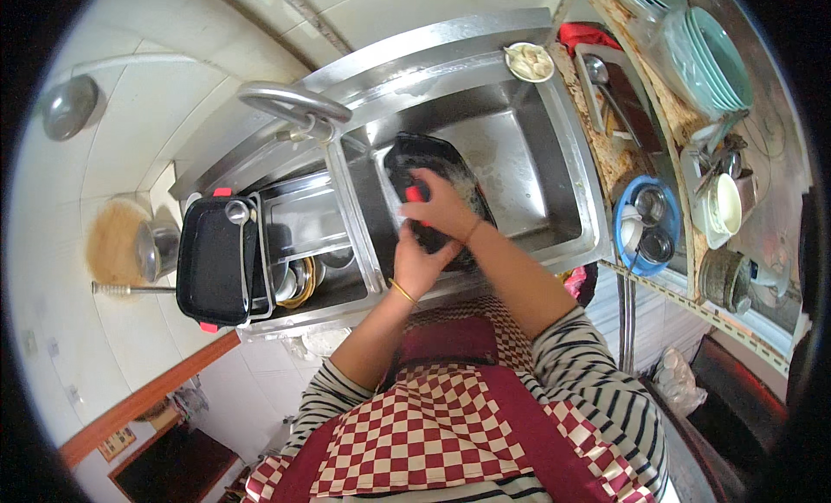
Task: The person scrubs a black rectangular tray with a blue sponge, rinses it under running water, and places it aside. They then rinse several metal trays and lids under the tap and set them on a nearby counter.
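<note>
A black rectangular pan point(432, 153) lies tilted in the right basin of a stainless steel sink point(506, 172); its inside looks wet, with pale streaks. Over it, my right hand point(448, 204) has its fingers closed around a small red piece point(414, 194) with a dark part beside it. Whether this is a handle grip or a separate tool is unclear. Just below, my left hand point(419, 263), with a yellow bangle at the wrist, is cupped against something black. The fingers partly hide what it touches. Both hands are slightly blurred.
A curved faucet point(295, 103) stands at the divider. Left are a black tray with red grips point(211, 263), a ladle point(241, 243) and stacked bowls point(302, 282). A dish of garlic point(529, 63) sits on the rim. Right shelves hold a blue basin point(620, 224) and green plates point(704, 61).
</note>
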Demonstrator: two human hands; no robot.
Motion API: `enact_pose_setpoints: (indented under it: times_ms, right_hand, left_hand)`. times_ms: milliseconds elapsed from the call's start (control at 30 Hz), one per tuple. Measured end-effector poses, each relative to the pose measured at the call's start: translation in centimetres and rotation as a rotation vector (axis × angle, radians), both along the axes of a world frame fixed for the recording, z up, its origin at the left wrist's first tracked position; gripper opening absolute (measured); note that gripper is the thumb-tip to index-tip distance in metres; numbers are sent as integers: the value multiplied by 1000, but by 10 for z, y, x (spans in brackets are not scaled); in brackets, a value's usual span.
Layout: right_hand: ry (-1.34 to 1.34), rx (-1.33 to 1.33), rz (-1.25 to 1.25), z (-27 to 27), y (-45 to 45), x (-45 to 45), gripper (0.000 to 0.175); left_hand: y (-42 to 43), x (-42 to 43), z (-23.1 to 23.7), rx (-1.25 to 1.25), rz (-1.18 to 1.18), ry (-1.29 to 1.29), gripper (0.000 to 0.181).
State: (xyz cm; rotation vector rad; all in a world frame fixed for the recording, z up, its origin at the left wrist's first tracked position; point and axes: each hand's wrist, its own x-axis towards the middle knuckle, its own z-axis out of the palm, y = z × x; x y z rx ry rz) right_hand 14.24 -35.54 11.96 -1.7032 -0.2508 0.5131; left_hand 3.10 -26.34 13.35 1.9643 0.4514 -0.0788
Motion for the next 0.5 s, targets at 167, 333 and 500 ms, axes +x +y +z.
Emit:
enact_pose_setpoints:
  times_ms: [167,333,500]
  right_hand:
    - [-20,-102,256,23,-65,38,62]
    - [46,-124,462,42,-102,72,48]
    - [-371,-390,389,48,-132,88,45]
  left_hand:
    - [46,58,33,219,-179,-217,120]
    - [75,145,50,354,-610,-188,56]
    - [55,156,47,373,-868,26,43]
